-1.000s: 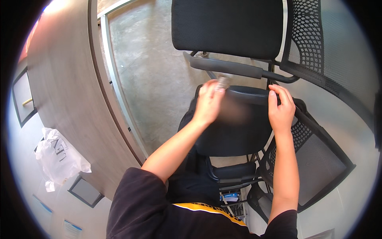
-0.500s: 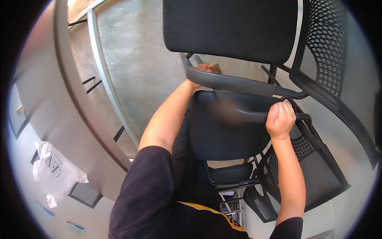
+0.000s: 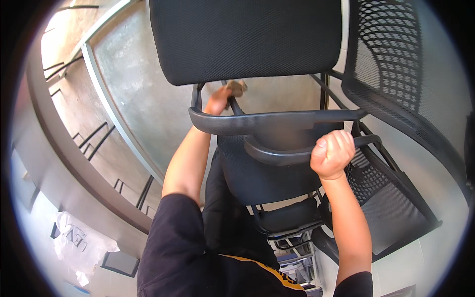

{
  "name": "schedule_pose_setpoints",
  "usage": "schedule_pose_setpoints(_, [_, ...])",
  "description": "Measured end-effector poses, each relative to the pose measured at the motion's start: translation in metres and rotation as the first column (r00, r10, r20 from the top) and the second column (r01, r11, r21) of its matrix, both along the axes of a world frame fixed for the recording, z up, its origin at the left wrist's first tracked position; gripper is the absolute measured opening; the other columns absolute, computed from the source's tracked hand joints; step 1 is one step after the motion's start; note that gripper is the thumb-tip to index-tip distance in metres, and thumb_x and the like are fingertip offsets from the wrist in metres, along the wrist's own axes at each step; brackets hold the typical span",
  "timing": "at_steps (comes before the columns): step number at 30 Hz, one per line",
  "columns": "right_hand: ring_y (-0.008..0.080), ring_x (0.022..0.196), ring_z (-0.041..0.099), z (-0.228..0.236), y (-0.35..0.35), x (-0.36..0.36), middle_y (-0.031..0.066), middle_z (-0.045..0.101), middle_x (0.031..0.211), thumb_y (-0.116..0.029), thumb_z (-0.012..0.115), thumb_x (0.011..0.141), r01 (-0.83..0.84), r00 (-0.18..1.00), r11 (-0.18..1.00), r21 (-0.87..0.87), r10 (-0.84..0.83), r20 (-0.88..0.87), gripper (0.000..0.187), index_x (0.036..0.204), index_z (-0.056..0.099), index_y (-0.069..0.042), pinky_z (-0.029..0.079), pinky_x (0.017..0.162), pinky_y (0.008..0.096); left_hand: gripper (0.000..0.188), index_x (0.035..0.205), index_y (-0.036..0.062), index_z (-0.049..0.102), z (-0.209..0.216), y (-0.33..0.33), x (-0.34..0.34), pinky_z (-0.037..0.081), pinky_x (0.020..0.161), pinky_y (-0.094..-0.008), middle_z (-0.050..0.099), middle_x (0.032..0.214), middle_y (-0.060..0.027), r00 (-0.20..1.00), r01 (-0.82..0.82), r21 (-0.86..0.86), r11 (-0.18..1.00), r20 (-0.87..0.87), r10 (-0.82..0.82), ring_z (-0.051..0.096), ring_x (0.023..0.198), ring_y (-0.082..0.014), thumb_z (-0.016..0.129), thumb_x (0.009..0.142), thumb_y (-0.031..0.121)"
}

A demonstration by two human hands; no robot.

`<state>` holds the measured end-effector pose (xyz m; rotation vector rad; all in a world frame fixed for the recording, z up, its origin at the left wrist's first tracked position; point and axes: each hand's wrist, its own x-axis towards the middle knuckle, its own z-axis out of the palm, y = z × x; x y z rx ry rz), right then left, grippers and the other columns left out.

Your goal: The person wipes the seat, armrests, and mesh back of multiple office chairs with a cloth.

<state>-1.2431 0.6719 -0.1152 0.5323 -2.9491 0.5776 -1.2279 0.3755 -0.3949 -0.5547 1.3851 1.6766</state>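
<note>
My left hand (image 3: 218, 100) reaches past the armrest (image 3: 277, 122) of the far black chair and is closed on a brownish cloth (image 3: 238, 88). The cloth lies against a dark tube of that chair's frame, under the front edge of its padded seat (image 3: 247, 42). Part of my left wrist is behind the armrest. My right hand (image 3: 333, 153) is wrapped in a fist round the curved armrest (image 3: 277, 156) of the nearer black chair. That chair's seat (image 3: 269, 175) lies below both armrests.
Mesh backrests rise at the right, a large one (image 3: 391, 54) and a lower one (image 3: 391, 213). A grey table (image 3: 64, 163) edge curves along the left, with a white plastic bag (image 3: 81, 242) beyond it. Below the chairs stands a metal rack (image 3: 297, 262).
The chairs and both hands appear farther left in view. My left hand has come lower on the frame tube with the cloth; my right keeps its grip on the armrest.
</note>
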Motion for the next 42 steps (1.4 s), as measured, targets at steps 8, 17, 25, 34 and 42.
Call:
schedule_pose_setpoints(8, [0.0276,0.058,0.051,0.012,0.000,-0.002,0.0070,0.047,0.060,-0.020,0.061,0.077,0.044,0.999,0.999,0.001,-0.044,-0.006,0.023,0.060,0.049,-0.009,0.041,0.058,0.0398,0.036,0.134,-0.0006,0.058,0.234,0.017,0.031,0.046,0.100,-0.0327,0.067,0.120,-0.0084,0.994,-0.111,-0.084,0.990,-0.004,0.111,0.061,0.109,-0.0204,0.049,0.107,0.021])
schedule_pose_setpoints(17, [0.0293,0.080,0.059,0.034,-0.001,-0.002,0.0073,0.058,0.076,-0.019,0.065,0.084,0.152,0.988,0.988,-0.039,-0.151,0.040,0.016,0.073,0.058,-0.010,0.047,0.080,0.0428,0.032,0.128,-0.0009,0.063,0.383,0.035,0.000,0.050,0.094,-0.0344,0.070,0.115,-0.0189,0.904,0.006,-0.313,0.950,-0.405,-0.139,0.068,0.108,-0.0272,0.055,0.104,0.018])
schedule_pose_setpoints(25, [0.0221,0.107,0.067,0.117,0.007,0.043,0.0149,0.070,0.116,-0.026,0.067,0.099,0.785,0.618,0.393,-0.479,-0.451,0.644,0.038,0.123,0.066,0.003,0.050,0.095,0.0335,0.053,0.147,0.0010,0.048,0.414,0.110,-0.026,0.036,0.115,-0.0374,0.057,0.144,-0.0179,0.897,0.229,0.086,0.970,-0.405,-0.176,0.049,0.137,-0.0275,0.056,0.104,0.030])
schedule_pose_setpoints(34, [0.0492,0.111,0.063,0.009,0.044,-0.059,0.0333,0.066,0.115,-0.019,0.059,0.096,0.891,0.451,0.400,-0.214,-0.834,0.318,0.039,0.125,0.055,0.006,0.048,0.097,0.0495,0.037,0.073,0.0072,0.058,0.316,0.097,-0.070,0.053,0.065,-0.0465,0.066,0.070,-0.0110,0.240,-0.143,-0.864,0.483,-0.504,-0.830,0.067,0.068,-0.0330,0.055,0.099,0.032])
schedule_pose_setpoints(42, [0.0257,0.071,0.074,0.019,0.009,-0.043,0.0210,0.071,0.093,-0.028,0.054,0.102,0.991,0.082,0.135,0.010,-0.656,0.750,0.044,0.113,0.058,0.014,0.061,0.055,0.0346,0.035,0.071,0.0073,0.060,0.314,0.094,-0.068,0.053,0.065,-0.0450,0.066,0.069,-0.0104,0.261,-0.201,-0.877,0.437,-0.478,-0.839,0.067,0.068,-0.0316,0.057,0.097,0.032])
